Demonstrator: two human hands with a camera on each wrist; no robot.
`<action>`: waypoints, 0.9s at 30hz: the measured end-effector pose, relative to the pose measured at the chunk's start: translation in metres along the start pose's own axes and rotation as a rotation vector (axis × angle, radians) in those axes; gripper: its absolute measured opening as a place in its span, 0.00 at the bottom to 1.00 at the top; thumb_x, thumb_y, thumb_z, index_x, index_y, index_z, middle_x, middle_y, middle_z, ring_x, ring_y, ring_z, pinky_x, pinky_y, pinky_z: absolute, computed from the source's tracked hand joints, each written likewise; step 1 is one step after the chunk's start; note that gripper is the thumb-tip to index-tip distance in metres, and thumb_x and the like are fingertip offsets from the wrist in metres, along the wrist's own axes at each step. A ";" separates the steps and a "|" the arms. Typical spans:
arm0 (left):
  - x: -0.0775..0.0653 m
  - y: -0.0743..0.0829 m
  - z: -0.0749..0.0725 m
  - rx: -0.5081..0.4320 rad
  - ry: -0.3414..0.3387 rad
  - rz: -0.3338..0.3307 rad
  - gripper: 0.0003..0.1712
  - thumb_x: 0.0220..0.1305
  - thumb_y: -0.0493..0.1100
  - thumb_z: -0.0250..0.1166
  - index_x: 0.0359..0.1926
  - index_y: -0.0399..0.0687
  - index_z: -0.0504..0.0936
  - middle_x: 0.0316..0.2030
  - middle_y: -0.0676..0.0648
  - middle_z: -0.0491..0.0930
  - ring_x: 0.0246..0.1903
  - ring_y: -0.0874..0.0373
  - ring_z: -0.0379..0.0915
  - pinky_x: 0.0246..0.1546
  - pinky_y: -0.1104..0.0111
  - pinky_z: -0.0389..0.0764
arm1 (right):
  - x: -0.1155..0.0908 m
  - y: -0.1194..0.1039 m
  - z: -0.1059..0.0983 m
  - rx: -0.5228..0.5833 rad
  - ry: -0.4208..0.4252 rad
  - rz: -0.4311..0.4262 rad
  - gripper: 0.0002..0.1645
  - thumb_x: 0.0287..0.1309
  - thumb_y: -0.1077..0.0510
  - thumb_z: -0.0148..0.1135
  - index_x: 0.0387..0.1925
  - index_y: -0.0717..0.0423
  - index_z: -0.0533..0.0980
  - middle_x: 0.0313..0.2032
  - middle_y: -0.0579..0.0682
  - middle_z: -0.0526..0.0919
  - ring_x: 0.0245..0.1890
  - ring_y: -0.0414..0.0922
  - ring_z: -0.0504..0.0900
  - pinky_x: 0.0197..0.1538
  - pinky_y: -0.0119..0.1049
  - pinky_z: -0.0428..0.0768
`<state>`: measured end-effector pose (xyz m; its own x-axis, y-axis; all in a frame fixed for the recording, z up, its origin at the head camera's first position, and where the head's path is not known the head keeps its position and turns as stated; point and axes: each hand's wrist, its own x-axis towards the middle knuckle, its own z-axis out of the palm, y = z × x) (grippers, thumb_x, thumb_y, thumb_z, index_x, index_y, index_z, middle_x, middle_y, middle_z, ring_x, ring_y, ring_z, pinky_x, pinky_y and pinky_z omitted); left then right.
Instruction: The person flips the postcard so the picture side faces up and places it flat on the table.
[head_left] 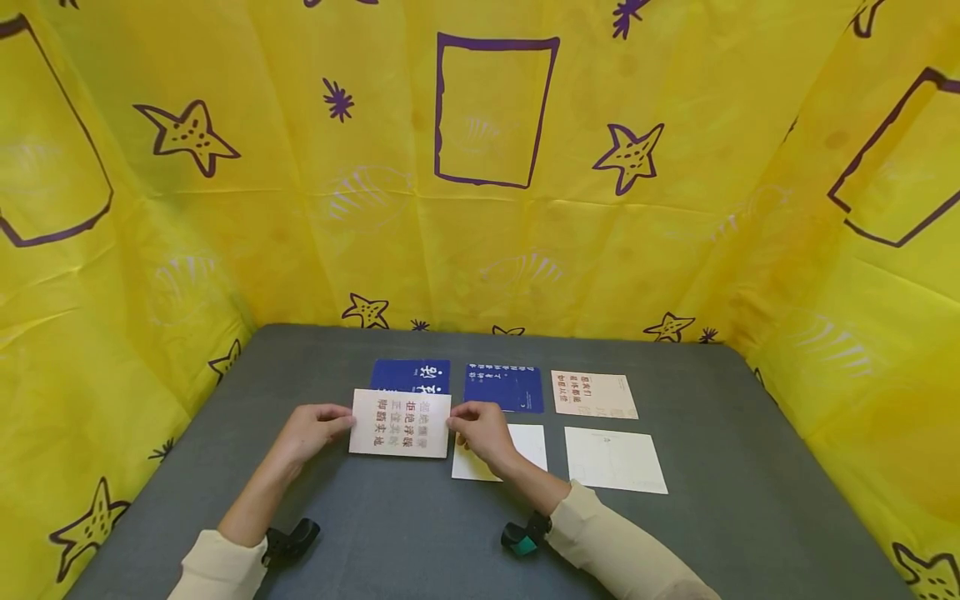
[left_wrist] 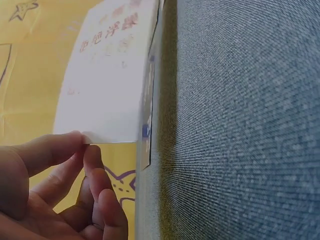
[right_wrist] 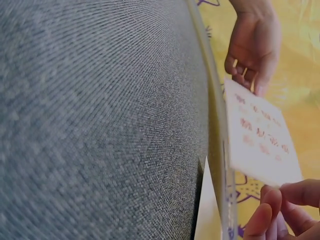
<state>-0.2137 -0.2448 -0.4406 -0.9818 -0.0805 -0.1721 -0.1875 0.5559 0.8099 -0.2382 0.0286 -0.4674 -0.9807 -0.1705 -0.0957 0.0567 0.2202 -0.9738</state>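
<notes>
A white card (head_left: 401,423) printed with red and grey characters is held up between both hands, tilted above the table. My left hand (head_left: 312,432) pinches its left edge between thumb and fingertips, as the left wrist view also shows on the card (left_wrist: 107,85). The right edge is pinched by my right hand (head_left: 482,433). Behind the held card lies a blue card (head_left: 412,372) with white characters, partly covered by it. Under my right forearm rests a blank white card (head_left: 528,446), partly hidden by that hand.
Right of the hands lie a second blue card (head_left: 503,389), a cream card with reddish-brown characters (head_left: 594,395) and a pale card with faint marks (head_left: 615,460). They rest on the dark grey table (head_left: 375,533). A yellow patterned cloth (head_left: 480,233) surrounds its back and sides.
</notes>
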 end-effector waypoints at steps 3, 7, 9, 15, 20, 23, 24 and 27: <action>0.001 -0.001 0.000 0.005 -0.001 -0.005 0.19 0.65 0.43 0.63 0.49 0.30 0.81 0.48 0.34 0.81 0.40 0.54 0.75 0.36 0.69 0.73 | 0.000 0.000 0.001 0.021 -0.006 0.000 0.07 0.57 0.66 0.64 0.35 0.67 0.81 0.24 0.55 0.83 0.17 0.42 0.73 0.22 0.30 0.72; 0.001 -0.001 0.001 0.005 0.002 -0.001 0.18 0.64 0.41 0.63 0.48 0.29 0.81 0.43 0.36 0.82 0.37 0.55 0.74 0.34 0.69 0.72 | 0.000 -0.001 0.002 0.038 -0.010 0.001 0.06 0.56 0.66 0.64 0.35 0.68 0.81 0.22 0.55 0.83 0.16 0.41 0.72 0.20 0.29 0.70; 0.001 -0.002 0.002 0.008 0.006 0.006 0.18 0.64 0.41 0.63 0.47 0.29 0.82 0.40 0.38 0.83 0.35 0.56 0.74 0.33 0.69 0.72 | 0.000 -0.001 0.002 0.037 -0.009 0.004 0.06 0.55 0.67 0.64 0.34 0.68 0.81 0.21 0.55 0.83 0.15 0.41 0.72 0.20 0.29 0.70; 0.002 -0.003 0.004 0.019 0.011 0.001 0.16 0.63 0.39 0.63 0.45 0.28 0.82 0.35 0.41 0.81 0.32 0.57 0.72 0.31 0.68 0.71 | 0.002 -0.001 0.003 0.038 -0.003 0.019 0.06 0.54 0.67 0.65 0.34 0.68 0.81 0.20 0.54 0.83 0.15 0.40 0.72 0.19 0.28 0.69; 0.004 -0.003 0.005 0.041 0.009 -0.009 0.17 0.62 0.40 0.64 0.45 0.28 0.82 0.37 0.38 0.82 0.32 0.54 0.73 0.31 0.68 0.71 | 0.003 -0.001 0.003 0.044 0.002 0.029 0.06 0.54 0.67 0.65 0.34 0.68 0.81 0.20 0.55 0.83 0.14 0.40 0.72 0.18 0.27 0.69; 0.006 -0.003 0.005 0.049 0.008 -0.005 0.16 0.61 0.39 0.64 0.44 0.29 0.82 0.39 0.37 0.82 0.33 0.54 0.74 0.31 0.68 0.72 | 0.003 0.000 0.003 0.032 -0.002 0.032 0.06 0.53 0.68 0.65 0.34 0.69 0.80 0.20 0.56 0.83 0.14 0.40 0.71 0.18 0.27 0.68; 0.006 -0.004 0.005 0.050 0.006 -0.003 0.16 0.61 0.39 0.65 0.44 0.29 0.83 0.39 0.36 0.83 0.34 0.54 0.74 0.31 0.68 0.72 | 0.003 0.000 0.003 0.024 -0.006 0.033 0.06 0.53 0.68 0.65 0.33 0.69 0.81 0.20 0.56 0.83 0.14 0.40 0.71 0.18 0.27 0.68; 0.006 -0.005 0.005 0.053 0.001 -0.002 0.16 0.60 0.38 0.65 0.44 0.28 0.82 0.40 0.35 0.83 0.34 0.53 0.75 0.32 0.68 0.73 | 0.003 -0.001 0.004 -0.007 -0.017 0.049 0.06 0.52 0.69 0.65 0.33 0.69 0.81 0.21 0.58 0.84 0.14 0.40 0.71 0.17 0.27 0.68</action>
<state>-0.2189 -0.2433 -0.4485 -0.9815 -0.0825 -0.1730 -0.1876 0.5990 0.7785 -0.2404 0.0244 -0.4674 -0.9735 -0.1753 -0.1466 0.1031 0.2357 -0.9663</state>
